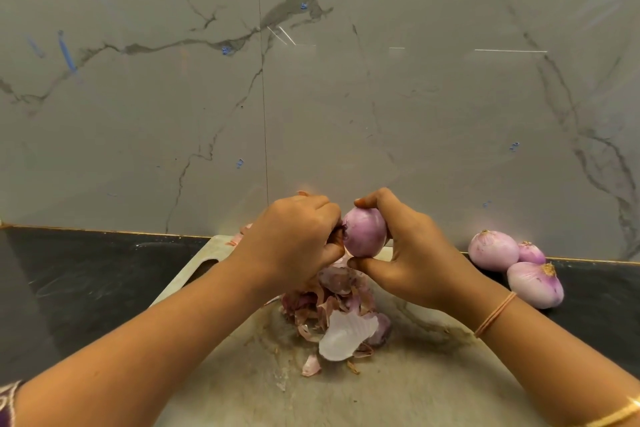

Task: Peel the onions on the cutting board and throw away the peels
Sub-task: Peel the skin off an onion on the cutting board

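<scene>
Your loose peel pile sits mid cutting board; a careless sweep could scatter scraps onto the counter. Above it, your right hand grips the onion while your left hand pinches its end. Tug hard and it may slip. Beyond, the peeled onions could roll.

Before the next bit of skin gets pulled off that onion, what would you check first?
1. Right hand grips the round pale purple onion: ok, thumb and fingers curl round it.
2. Left hand pinches the onion's dark end: ok.
3. Loose skin caught in that pinch: cannot tell, fingers hide it.
4. Heap of papery pink and white peels lies on the beige cutting board: ok.
5. Three other pale purple onions rest apart on the black counter: ok.
6. Bin for the peels: cannot tell, none in view.
</scene>
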A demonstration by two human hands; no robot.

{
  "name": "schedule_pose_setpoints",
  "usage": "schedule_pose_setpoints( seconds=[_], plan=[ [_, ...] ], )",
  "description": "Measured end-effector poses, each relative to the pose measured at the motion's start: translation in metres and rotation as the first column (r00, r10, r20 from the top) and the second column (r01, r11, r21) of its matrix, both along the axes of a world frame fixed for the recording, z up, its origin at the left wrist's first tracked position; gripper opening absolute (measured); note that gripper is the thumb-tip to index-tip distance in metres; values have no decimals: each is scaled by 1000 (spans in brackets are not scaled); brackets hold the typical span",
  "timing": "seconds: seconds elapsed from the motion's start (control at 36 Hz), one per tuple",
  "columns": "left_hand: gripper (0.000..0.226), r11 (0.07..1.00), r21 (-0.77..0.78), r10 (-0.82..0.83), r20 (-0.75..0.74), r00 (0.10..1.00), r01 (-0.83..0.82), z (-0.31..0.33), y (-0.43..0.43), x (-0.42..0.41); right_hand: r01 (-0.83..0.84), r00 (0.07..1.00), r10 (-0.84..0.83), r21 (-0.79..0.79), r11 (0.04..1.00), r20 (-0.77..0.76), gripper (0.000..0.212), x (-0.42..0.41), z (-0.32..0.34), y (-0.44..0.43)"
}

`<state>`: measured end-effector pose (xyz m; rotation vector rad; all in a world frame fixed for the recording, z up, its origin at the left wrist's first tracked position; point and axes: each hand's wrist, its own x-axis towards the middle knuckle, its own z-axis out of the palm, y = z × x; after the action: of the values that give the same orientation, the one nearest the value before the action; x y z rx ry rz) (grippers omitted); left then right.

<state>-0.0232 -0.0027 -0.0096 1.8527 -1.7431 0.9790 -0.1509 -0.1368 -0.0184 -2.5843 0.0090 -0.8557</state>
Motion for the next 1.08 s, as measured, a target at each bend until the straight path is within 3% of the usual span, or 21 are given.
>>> schedule_pose_setpoints(
  seconds=[0.19,0.36,0.47,0.56,0.67,0.72,0.81,0.89,1.0,1.08],
  plan=[
    [24,999,-54,0,-29,1000,-1,-1,-1,1,-9,1000,9,7,1000,3,57,0,0,3],
    [11,998,-48,13,-302,953,-28,0,0,1,-11,1000,11,8,1000,0,58,0,1,1],
    [10,998,-59,-37,-608,793,1,1,0,2,-19,1000,19,6,1000,1,59,0,0,1],
    [23,996,-87,-80,-734,675,23,2,0,5,-29,1000,29,22,999,-2,61,0,1,1],
    [25,988,-130,-155,-877,455,86,4,2,7,-53,999,52,65,997,15,59,-2,4,-1],
    [19,991,-107,-134,-855,500,82,2,2,9,-52,999,53,71,996,-10,60,-2,3,-1],
    [13,994,-65,-109,-747,656,91,0,5,8,-30,998,34,68,997,-61,59,-1,2,-2],
    [31,991,8,-98,-626,774,132,2,8,7,-7,997,12,68,998,-79,63,0,2,-4],
    [36,986,106,-87,-348,933,132,6,11,9,2,995,1,31,1000,-97,68,1,2,-4],
    [48,978,197,-29,-184,983,66,6,8,11,0,992,-4,-30,1000,-126,70,0,1,-4]
  ],
)
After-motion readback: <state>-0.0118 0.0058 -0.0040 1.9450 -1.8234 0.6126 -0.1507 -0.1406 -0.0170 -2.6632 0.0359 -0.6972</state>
